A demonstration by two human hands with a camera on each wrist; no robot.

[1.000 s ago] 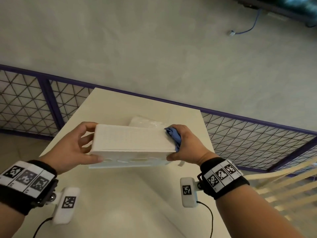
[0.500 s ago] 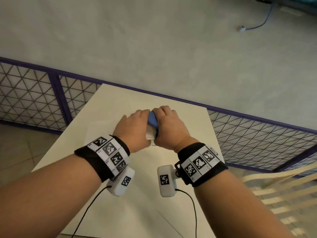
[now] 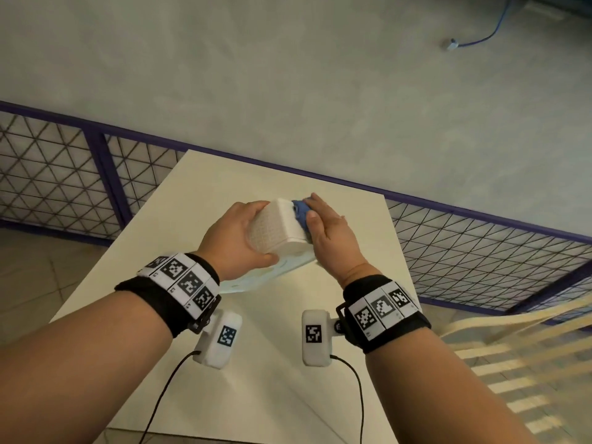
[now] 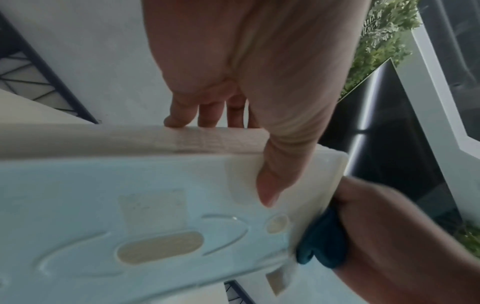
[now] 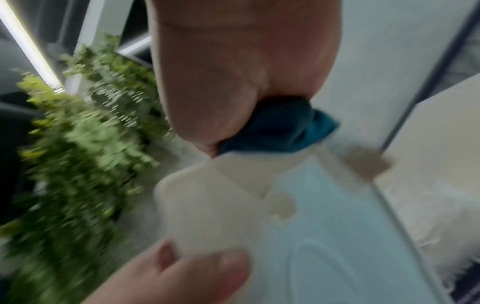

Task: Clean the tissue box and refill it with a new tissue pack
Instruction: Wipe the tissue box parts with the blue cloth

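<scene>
Above the white table (image 3: 256, 379) I hold a white textured tissue box (image 3: 275, 229), tilted with one end towards me. My left hand (image 3: 237, 238) grips it from the left, fingers over the top edge and thumb on the pale base (image 4: 155, 205), which has oval slots. My right hand (image 3: 330, 232) grips a bunched blue cloth (image 3: 301, 213) and presses it against the box's right side. The left wrist view shows the cloth (image 4: 322, 244) at the base's corner, and in the right wrist view the cloth (image 5: 280, 127) sits under my palm. A white crinkled pack (image 5: 428, 216) lies on the table below.
A purple-framed mesh fence (image 3: 64, 187) runs behind the table. A slatted pale wooden chair (image 3: 512, 363) stands at the right. A blue cable (image 3: 480, 40) lies on the grey floor beyond. Green plants (image 5: 78, 144) show in the wrist views.
The box was held broadside with a hand at each end; it has been turned end-on. My left hand now wraps over its top and my right hand with the cloth has moved along its side.
</scene>
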